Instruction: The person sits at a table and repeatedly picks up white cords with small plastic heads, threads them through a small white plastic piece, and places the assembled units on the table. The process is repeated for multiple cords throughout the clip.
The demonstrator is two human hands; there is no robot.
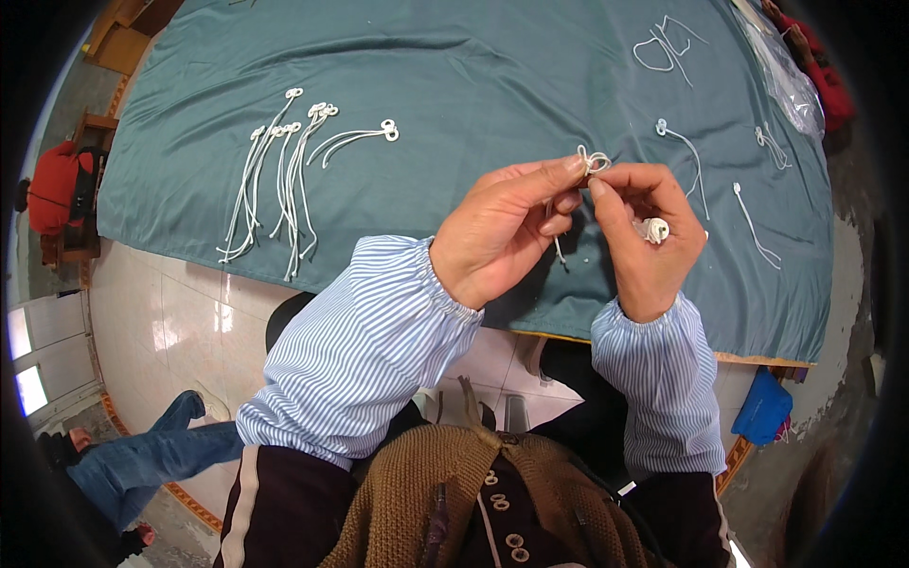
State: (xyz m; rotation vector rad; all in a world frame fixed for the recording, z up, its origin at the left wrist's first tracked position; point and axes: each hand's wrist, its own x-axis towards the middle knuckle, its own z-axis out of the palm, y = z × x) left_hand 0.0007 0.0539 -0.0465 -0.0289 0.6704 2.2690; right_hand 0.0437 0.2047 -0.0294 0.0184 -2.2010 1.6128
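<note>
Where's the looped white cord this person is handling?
In the head view, right of centre, the looped cord is held where the left hand and right hand meet, above the green cloth.

two hands, two striped sleeves, one green cloth, three knotted cords at right, left bunch uncountable

I see a blue-green cloth covering the table, knotted white cords lying left, three more knotted pieces right, loose cord farther, clear plastic far right.
</note>
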